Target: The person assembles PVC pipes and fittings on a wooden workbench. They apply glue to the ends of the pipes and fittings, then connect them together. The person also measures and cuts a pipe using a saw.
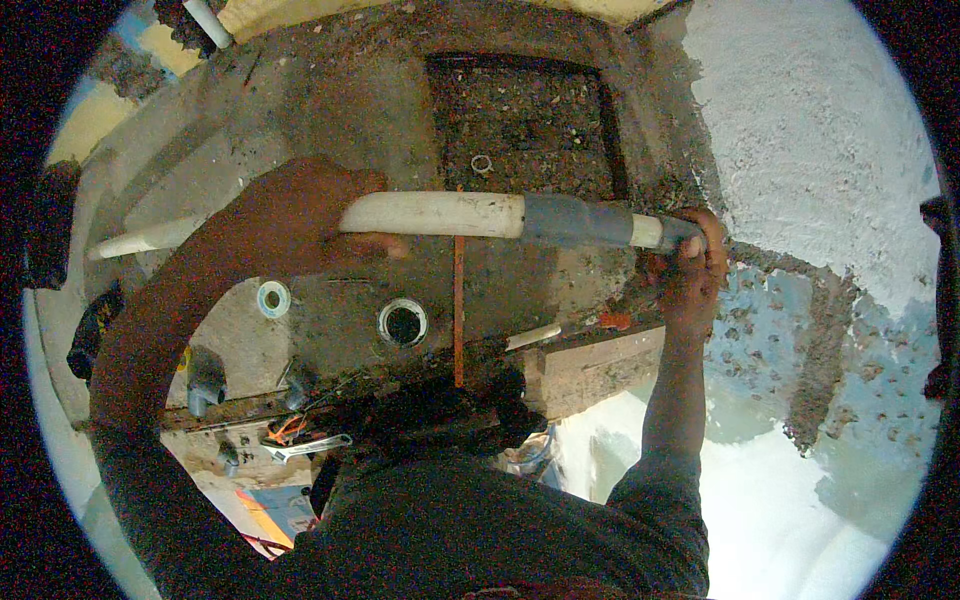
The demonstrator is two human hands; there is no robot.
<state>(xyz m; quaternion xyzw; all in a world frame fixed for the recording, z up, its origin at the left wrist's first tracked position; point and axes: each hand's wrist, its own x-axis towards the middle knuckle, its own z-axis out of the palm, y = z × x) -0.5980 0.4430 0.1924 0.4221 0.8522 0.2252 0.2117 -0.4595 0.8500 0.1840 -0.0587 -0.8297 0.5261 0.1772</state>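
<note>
Across the middle I hold a white plastic pipe (430, 213) roughly level, with a grey coupling (575, 219) on its right part. A short narrower white piece (647, 231) leads from the coupling to a dark grey end fitting (680, 236). My left hand (335, 210) is closed round the white pipe, thumb along its near side. My right hand (695, 265) wraps the grey end fitting, partly hiding it. Another white length (150, 240) shows left of my left forearm; I cannot tell whether it belongs to the same pipe.
Below the pipe are a white-rimmed round opening (402, 322), a pale ring-shaped roll (273, 299) and a thin reddish-brown strip (459, 310). Grey pipe fittings (207, 392) and an adjustable wrench (308, 447) lie lower left. Beyond is a square recess (525, 115); a rough wall (810, 130) stands right.
</note>
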